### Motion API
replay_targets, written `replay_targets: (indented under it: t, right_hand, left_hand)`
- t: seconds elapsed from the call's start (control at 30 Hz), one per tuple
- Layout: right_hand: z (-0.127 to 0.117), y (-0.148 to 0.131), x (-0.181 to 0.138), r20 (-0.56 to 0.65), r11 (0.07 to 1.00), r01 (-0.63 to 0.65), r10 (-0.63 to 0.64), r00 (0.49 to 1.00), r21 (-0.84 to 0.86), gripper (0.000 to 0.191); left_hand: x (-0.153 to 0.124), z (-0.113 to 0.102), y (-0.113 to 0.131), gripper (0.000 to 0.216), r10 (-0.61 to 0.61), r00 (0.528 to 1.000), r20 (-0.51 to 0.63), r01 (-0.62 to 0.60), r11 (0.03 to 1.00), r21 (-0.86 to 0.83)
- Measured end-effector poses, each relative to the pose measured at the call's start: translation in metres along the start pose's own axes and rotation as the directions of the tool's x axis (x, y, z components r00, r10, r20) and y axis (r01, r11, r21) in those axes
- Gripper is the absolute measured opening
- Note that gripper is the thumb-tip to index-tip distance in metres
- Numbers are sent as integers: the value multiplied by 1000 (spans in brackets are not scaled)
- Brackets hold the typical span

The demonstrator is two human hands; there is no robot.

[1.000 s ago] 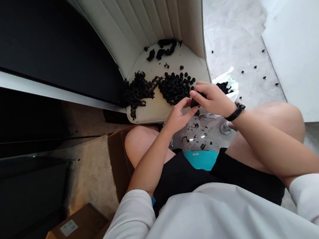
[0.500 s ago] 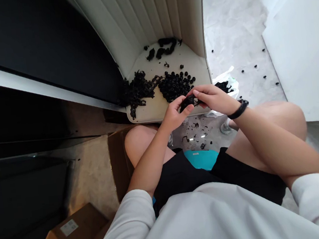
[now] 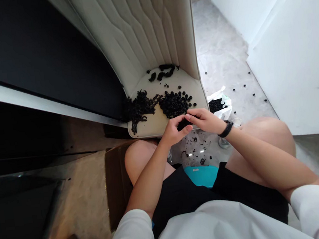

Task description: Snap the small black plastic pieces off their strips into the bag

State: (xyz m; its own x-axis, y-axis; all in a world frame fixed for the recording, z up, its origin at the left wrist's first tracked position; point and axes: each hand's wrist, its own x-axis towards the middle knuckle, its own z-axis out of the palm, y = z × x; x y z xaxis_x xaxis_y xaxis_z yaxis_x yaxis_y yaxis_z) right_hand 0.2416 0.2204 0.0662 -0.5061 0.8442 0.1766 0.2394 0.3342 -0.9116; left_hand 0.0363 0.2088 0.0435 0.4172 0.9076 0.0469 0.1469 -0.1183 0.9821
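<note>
Close together at the front edge of the pale padded chair seat (image 3: 151,125), my two hands share a dark black piece (image 3: 183,124), partly hidden by the fingers. My left hand (image 3: 174,131) is closed around its near side, thumb below it. From the right, my right hand (image 3: 206,121) pinches the piece with thumb and forefinger. Just beyond the hands lies a heap of small round black pieces (image 3: 174,103), some with holes. Left of that heap is a tangle of stringy black scraps (image 3: 140,107). Longer black lumps (image 3: 167,72) rest against the backrest.
A white plastic bag (image 3: 227,108) holding black pieces stands right of the seat. Loose black bits dot the floor (image 3: 221,56). Scraps lie on the floor between my knees, near a turquoise seat (image 3: 201,177). A cardboard box (image 3: 118,185) is by my left leg.
The view has tilted up, so everything sits lower in the picture. My right hand has closed in toward my left, covering more of the black piece.
</note>
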Motion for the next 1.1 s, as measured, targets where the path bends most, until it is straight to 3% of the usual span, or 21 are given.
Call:
replay_targets:
  t: [0.17,0.5,0.57,0.67,0.77,0.83,0.87,0.97,1.1]
  right_hand:
    - [7,-1,-3,45,999,-41,42,998,-9,44]
    - [8,-1,-1,13,939,-151,154,988,309,56]
    - [9,0,0,-44,960,-111,126,991,258,60]
    - [12,2,2,-81,987,-65,77,994,149,64]
    - [15,5,2,-106,983,-68,86,991,170,65]
    - [16,6,2,-114,972,-91,117,987,216,64]
    - [17,7,2,-113,967,-103,133,985,234,63]
    - [18,7,3,-97,962,-123,151,984,244,62]
    - [21,4,4,-26,967,-138,147,989,213,60]
  left_hand:
    - [1,4,3,76,-155,985,78,164,978,-132]
    - [-1,-1,7,61,-172,972,163,220,910,-352]
    - [-2,-4,7,57,-131,984,119,160,946,-281]
    - [-2,-6,8,51,8,998,-64,-8,1000,-4]
    - [-2,-4,11,49,234,935,-266,-157,947,280]
    - [-2,-3,13,52,300,881,-365,-154,913,378]
    - [-2,-3,14,51,290,880,-377,-129,909,397]
    - [-4,-3,13,58,160,951,-265,-57,933,355]
    - [-7,-1,6,73,-57,982,-181,82,988,130]
